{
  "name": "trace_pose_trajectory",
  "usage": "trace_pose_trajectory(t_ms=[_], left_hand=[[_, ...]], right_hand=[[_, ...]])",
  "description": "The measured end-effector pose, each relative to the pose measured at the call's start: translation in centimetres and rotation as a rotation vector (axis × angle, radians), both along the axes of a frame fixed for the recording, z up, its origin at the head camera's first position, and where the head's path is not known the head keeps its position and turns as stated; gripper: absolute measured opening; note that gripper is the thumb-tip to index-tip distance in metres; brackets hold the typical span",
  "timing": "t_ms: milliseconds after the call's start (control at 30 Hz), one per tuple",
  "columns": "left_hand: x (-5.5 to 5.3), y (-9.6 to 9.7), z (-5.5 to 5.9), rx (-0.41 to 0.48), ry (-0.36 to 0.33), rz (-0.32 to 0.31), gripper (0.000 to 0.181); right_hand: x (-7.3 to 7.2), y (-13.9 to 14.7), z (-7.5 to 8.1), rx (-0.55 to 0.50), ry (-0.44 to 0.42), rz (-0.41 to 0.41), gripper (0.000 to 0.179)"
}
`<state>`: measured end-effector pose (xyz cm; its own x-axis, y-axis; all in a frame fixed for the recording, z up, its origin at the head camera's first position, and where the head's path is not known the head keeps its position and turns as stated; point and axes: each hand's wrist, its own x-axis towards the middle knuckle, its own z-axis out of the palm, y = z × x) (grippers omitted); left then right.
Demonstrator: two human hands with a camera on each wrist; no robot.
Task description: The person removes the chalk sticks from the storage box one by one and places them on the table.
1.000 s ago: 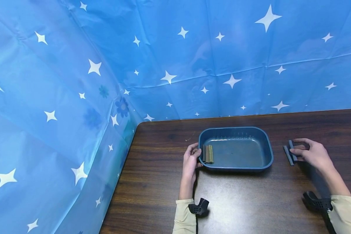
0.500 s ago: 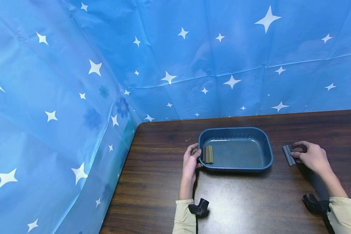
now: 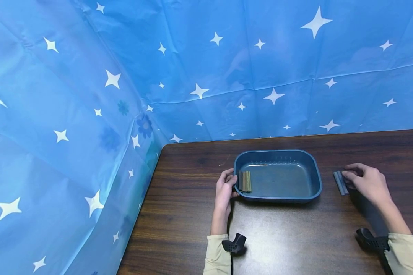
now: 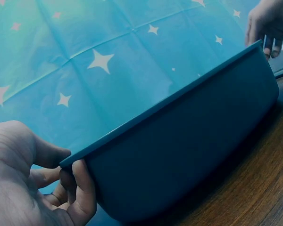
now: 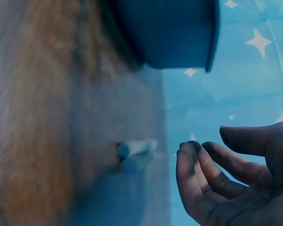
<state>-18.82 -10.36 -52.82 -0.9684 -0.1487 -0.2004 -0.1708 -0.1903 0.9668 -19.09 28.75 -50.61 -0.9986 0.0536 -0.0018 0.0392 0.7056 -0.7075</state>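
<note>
My left hand point(image 3: 223, 191) pinches the left rim of a dark blue rectangular plastic basin point(image 3: 278, 198), thumb on top and fingers below, as the left wrist view shows. Inside the basin at its left end lie several short sticks point(image 3: 245, 181), dark grey, brown and olive-yellow, side by side. To the right of the basin, two grey-blue round sticks point(image 3: 340, 183) lie together on the table, their round ends showing in the right wrist view. Over them hovers my right hand point(image 3: 369, 183), fingers loosely bent, a gap between thumb and fingers and nothing in it.
The dark wood table point(image 3: 179, 214) runs back to a blue curtain point(image 3: 206, 68) with white stars, which also hangs along the left side. A black strap mount point(image 3: 234, 243) sits on each wrist.
My right hand has set the right grey-blue stick against the other one and let go of it, its fingers now lifted off. The left hand and the basin stay put.
</note>
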Motion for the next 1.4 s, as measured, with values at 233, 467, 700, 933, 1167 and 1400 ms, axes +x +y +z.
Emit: trace_pose_trajectory(t_ms=[233, 467, 700, 933, 1167, 1400], left_hand=[[0.0, -0.2, -0.1, -0.001, 0.007, -0.001, 0.035], [0.0, -0.2, -0.1, 0.017, 0.014, 0.000, 0.036], [0.0, -0.2, -0.1, 0.015, 0.019, -0.003, 0.034], [0.0, -0.2, 0.0, 0.014, 0.016, -0.002, 0.035], [0.1, -0.2, 0.1, 0.017, 0.014, 0.000, 0.036], [0.1, -0.2, 0.1, 0.025, 0.008, -0.006, 0.036]], right_hand=[[0.4, -1.7, 2.3, -0.029, 0.043, 0.029, 0.045], [0.7, -3.1, 4.0, -0.103, 0.050, 0.075, 0.048], [0.9, -4.4, 4.9, -0.099, 0.060, 0.109, 0.048], [0.9, -6.6, 5.3, -0.126, 0.083, 0.131, 0.044], [1.2, -9.0, 5.5, -0.194, 0.061, 0.192, 0.042], [1.2, -10.7, 5.6, -0.217, 0.044, 0.241, 0.040]])
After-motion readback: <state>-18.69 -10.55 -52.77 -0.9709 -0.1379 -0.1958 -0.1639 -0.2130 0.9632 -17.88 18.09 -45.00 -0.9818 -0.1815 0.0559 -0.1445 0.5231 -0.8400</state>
